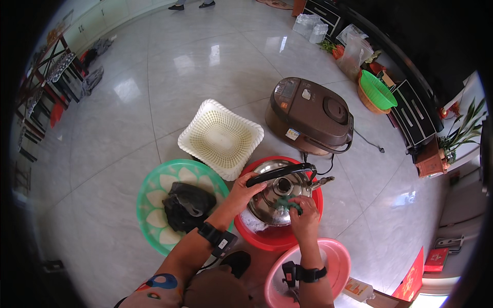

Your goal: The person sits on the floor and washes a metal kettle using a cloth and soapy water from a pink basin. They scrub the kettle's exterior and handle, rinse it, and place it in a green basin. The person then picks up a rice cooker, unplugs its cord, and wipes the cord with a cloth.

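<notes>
My left hand point(245, 191) grips the rear end of the black handle point(281, 172) of a shiny metal kettle point(263, 204). The kettle sits in a red basin point(280, 243) that holds sudsy water, its spout point(322, 182) pointing right. My right hand point(306, 216) pinches a green scrubbing cloth or pad point(287, 203) against the kettle's upper surface. Around the kettle's opening, the metal looks wet and reflective. Both wrists wear black straps with small devices.
Left stands a green basin point(143, 211) with dark cloth point(188, 206) inside. Beyond are a white woven plastic basket point(221, 139) and a brown rice cooker point(310, 113) with a cord. A pink basin point(344, 265) and a plastic bottle point(358, 289) are at lower right. Another person's feet point(191, 6) show far off.
</notes>
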`<state>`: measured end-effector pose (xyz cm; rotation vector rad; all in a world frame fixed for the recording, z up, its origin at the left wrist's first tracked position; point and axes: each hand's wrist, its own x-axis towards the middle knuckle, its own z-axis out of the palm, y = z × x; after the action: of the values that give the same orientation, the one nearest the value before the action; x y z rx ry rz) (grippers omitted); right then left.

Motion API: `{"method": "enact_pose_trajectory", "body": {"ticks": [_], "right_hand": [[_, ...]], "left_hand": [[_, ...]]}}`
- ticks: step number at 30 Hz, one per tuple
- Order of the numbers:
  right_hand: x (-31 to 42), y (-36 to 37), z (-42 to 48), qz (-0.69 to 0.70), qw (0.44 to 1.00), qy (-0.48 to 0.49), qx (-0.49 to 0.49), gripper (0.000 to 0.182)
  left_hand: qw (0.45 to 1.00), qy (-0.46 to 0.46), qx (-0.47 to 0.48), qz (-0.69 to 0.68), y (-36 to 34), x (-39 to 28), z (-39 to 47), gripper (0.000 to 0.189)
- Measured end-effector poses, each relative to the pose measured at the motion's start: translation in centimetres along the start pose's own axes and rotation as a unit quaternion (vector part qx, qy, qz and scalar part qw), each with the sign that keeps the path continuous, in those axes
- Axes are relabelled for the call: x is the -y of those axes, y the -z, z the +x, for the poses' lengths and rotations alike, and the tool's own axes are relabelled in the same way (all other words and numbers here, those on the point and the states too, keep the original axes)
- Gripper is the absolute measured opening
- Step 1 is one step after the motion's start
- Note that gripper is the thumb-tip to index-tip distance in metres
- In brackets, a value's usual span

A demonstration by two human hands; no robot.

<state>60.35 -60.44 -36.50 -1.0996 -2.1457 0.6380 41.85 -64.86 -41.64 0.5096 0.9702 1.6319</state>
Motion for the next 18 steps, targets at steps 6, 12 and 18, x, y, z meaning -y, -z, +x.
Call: {"method": "enact_pose_trajectory", "body": {"ticks": [6, 12, 18], "right_hand": [[0.2, -4.8, -1.1, -0.086, 0.995, 0.046, -0.014, 0.03], [1.4, -6.1, -0.7, -0.093, 0.992, 0.08, 0.01, 0.036], [-0.5, -6.3, -4.3, -0.139, 0.978, 0.145, 0.049, 0.034]], "left_hand": [[0.999, -0.002, -0.031, -0.016, -0.2, 0.9, -0.2, 0.019], [0.999, -0.034, -0.031, -0.023, -1.1, 1.1, -0.4, 0.019], [0.998, 0.011, -0.036, -0.044, -1.5, 0.8, -0.7, 0.016]]}}
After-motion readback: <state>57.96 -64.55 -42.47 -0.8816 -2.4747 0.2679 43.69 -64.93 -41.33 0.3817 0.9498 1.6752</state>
